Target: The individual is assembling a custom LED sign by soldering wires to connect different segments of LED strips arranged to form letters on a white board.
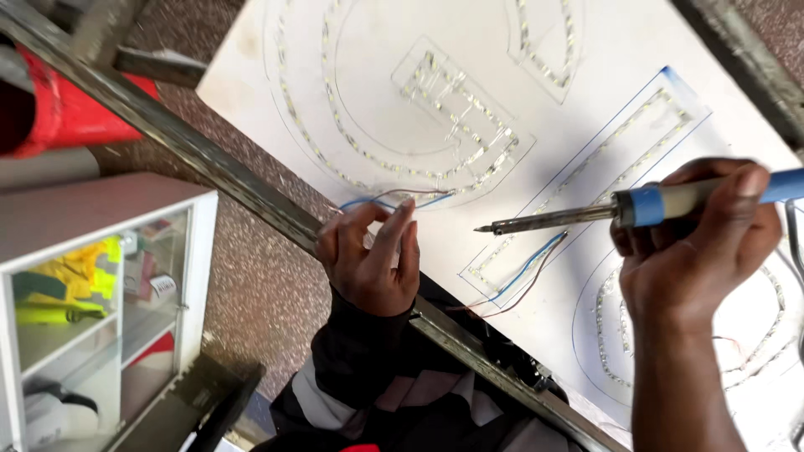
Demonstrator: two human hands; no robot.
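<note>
We see a soldering iron (636, 209) gripped in the right hand (695, 251), fingers wrapped closed around its blue and cream handle at the right edge of the view. Its metal tip points left and hovers above a white board (603, 92), just over a pair of thin blue and red wires (528, 272). The left hand (373, 255) rests at the board's lower left edge, its fingers pinching another thin blue and red wire pair (394, 199) that runs from a letter shape outlined in small lights (435, 109). Between the two hands we find bare white board. A grey metal bar (218, 172) runs diagonally along the board's near edge, under the left wrist. Beyond that edge lies speckled floor (260, 285), then a white glass-fronted cabinet (100, 301) at lower left and a red object (67, 109) at upper left.
</note>
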